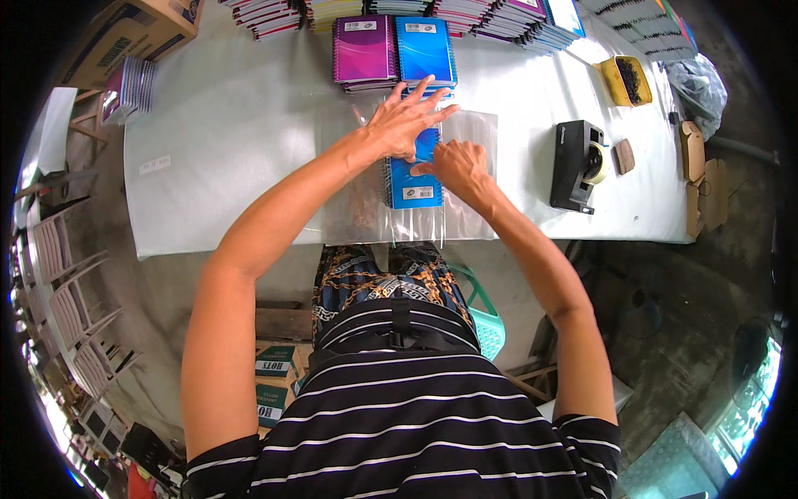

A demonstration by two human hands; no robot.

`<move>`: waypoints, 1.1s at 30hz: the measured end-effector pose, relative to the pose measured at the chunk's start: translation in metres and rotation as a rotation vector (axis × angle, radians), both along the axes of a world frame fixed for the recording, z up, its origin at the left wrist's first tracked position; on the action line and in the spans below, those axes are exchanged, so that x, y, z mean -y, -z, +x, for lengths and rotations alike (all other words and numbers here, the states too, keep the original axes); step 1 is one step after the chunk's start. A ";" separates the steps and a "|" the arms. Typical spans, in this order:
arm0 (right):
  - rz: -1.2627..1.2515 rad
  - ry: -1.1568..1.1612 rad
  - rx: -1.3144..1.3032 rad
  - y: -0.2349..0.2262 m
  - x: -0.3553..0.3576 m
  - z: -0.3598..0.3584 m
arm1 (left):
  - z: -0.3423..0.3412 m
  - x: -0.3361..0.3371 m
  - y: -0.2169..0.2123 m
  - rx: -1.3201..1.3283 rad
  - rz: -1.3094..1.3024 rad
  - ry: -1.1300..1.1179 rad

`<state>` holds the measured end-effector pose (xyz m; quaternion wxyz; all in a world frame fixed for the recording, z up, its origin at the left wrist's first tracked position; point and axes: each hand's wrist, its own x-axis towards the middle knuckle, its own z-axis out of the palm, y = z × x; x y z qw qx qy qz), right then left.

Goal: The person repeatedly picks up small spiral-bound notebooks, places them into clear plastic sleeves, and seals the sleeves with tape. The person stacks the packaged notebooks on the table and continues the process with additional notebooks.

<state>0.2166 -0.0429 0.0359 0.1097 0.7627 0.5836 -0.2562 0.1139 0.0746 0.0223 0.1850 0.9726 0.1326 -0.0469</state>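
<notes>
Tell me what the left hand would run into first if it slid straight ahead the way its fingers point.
The left hand, spread flat on the blue spiral notebook in the clear plastic sleeve, points up-right. It would probably first meet the stack topped by a blue spiral notebook; its fingertips almost touch it.

Clear, glossy plastic sleeve (465, 170) lies over a blue spiral notebook (413, 185) with a shiny card cover and wire binding. The bench (233, 141) wears smooth, matt white sheeting. The tape dispenser (576, 166) looks like black matt plastic.
</notes>
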 end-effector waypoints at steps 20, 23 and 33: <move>0.870 0.475 -1.062 0.019 0.083 -0.022 | -0.108 0.100 -0.011 0.806 -1.089 -0.597; 0.905 0.419 -1.006 0.038 0.074 -0.022 | -0.101 0.098 0.021 0.824 -1.010 -0.578; 1.088 0.339 -1.051 0.032 0.092 -0.013 | -0.120 0.087 0.022 0.848 -0.892 -0.555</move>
